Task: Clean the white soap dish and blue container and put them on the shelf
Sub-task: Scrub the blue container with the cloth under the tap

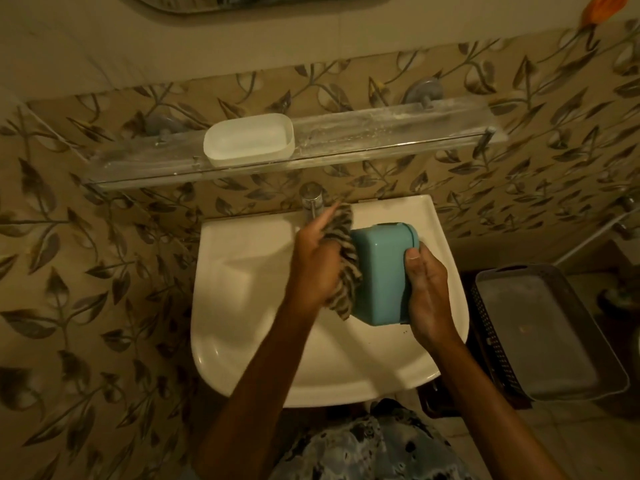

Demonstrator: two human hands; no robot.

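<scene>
R hand [427,292] is gripping blue container [381,271] over sink [242,341], long axis aiming wallward; L hand [313,265] is clutching a striped cloth [341,237] against its left side. Shelf [398,133] w/ white soap dish [247,140] is sitting beyond, higher.

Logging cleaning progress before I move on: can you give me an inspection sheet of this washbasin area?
Surface: white washbasin, both hands working over it.
Job's things: white soap dish sits on the glass shelf; blue container held over the basin, not yet shelved.
Clutter: grey perforated basket right of the basin.
Hands: left hand grips a striped cloth against the container; right hand grips the container.
Cables: nothing seen.
Surroundings: tap behind the basin; leaf-patterned wall tiles.
</scene>
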